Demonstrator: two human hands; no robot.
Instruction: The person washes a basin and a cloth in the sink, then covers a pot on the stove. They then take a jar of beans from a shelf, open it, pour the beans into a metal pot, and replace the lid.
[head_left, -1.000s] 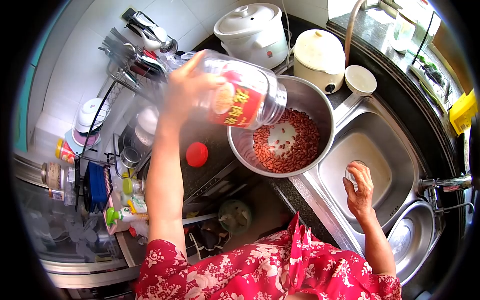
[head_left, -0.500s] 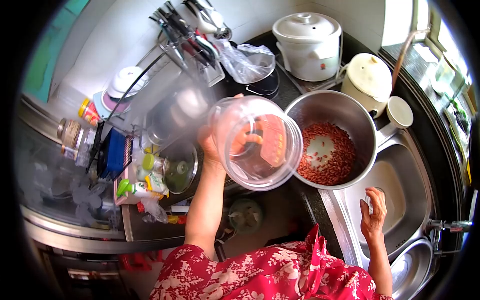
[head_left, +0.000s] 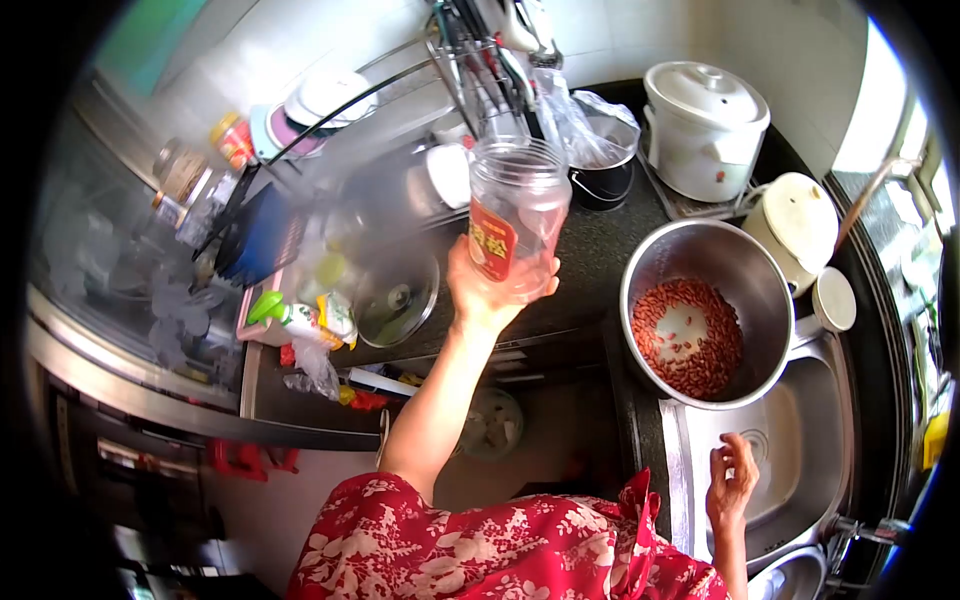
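Observation:
My left hand (head_left: 490, 285) is wrapped round the lower part of a clear plastic jar (head_left: 530, 225) with a red label. The jar stands nearly upright with no lid on it, and I see nothing inside. To its right is a deep steel pot (head_left: 775, 345), with reddish-brown beans or peanuts (head_left: 705, 365) spread over its bottom; a pale patch of the base shows among them. My right hand (head_left: 735, 480) hovers over the sink (head_left: 800, 430), its fingers loosely bent and apart, holding nothing.
Behind the pot stand a white lidded cooker (head_left: 705, 140) and a cream lidded pot (head_left: 795, 225). A black bucket (head_left: 605, 185) with a plastic bag sits near the utensil rack (head_left: 480, 70). On the left are a glass lid (head_left: 400, 300) and a green-topped bottle (head_left: 270, 310).
My left hand has moved the jar away from the steel pot, and the jar has turned from tilted to nearly upright. The whole view has shifted. My right hand stays over the sink.

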